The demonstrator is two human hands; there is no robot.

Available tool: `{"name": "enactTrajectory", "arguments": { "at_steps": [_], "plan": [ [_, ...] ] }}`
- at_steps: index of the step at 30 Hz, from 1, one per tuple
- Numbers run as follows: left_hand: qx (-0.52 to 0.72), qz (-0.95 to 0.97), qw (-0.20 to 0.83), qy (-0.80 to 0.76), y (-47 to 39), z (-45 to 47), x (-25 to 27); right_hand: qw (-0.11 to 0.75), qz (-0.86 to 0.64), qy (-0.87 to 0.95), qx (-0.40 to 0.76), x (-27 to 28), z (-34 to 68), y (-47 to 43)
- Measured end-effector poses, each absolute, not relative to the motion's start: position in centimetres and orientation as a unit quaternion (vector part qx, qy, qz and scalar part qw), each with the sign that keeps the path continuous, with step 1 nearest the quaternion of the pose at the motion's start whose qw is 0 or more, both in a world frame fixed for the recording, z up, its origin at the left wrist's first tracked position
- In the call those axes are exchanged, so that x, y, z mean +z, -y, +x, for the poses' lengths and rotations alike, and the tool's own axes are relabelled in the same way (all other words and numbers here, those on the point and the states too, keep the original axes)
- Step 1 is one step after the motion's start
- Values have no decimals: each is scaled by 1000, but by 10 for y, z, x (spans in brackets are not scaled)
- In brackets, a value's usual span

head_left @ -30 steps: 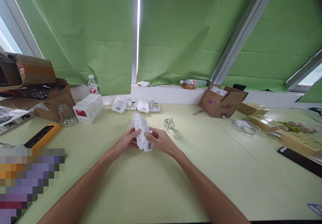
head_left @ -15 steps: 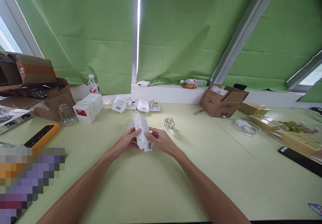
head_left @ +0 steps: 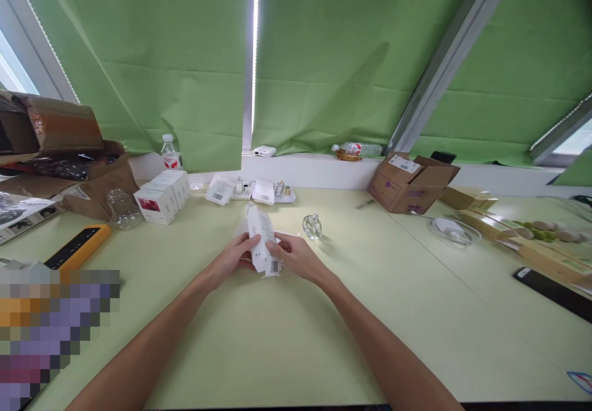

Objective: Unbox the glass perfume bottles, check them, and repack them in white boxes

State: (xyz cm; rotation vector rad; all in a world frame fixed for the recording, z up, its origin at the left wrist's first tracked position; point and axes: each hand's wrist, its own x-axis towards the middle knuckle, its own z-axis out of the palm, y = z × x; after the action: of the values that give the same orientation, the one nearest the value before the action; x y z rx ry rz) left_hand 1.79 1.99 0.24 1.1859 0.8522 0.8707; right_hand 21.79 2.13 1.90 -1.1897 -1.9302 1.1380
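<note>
Between my two hands, above the pale green table, is a small white carton (head_left: 263,233) with printed text, a barcode and a flap hanging at its near end. My left hand (head_left: 237,254) grips its left side, thumb on the front and fingers partly hidden behind. My right hand (head_left: 296,254) pinches its right edge, thumb across the printed face. Thin translucent wrapping seems to lie behind the carton, though I cannot tell how it is attached. Just beyond my right hand a round clear glass perfume bottle (head_left: 312,227) rests on the table.
White boxes (head_left: 157,206) and a clear jar (head_left: 124,210) stand on the left, near an orange power strip (head_left: 82,249). Small bottles in white trays (head_left: 287,196) line the back. An open cardboard box (head_left: 407,184), a coiled cable (head_left: 451,229) and a black phone-like slab (head_left: 555,292) are to the right.
Both hands keep the same grip on the carton. The whole view has shifted very slightly; the perfume bottle stays in place.
</note>
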Motion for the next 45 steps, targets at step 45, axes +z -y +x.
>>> {"name": "enactTrajectory", "arguments": {
  "at_steps": [45],
  "plan": [
    [402,509,656,-386,-22,17,2,295,-457,739,397,8,220,-27]
  ]
}}
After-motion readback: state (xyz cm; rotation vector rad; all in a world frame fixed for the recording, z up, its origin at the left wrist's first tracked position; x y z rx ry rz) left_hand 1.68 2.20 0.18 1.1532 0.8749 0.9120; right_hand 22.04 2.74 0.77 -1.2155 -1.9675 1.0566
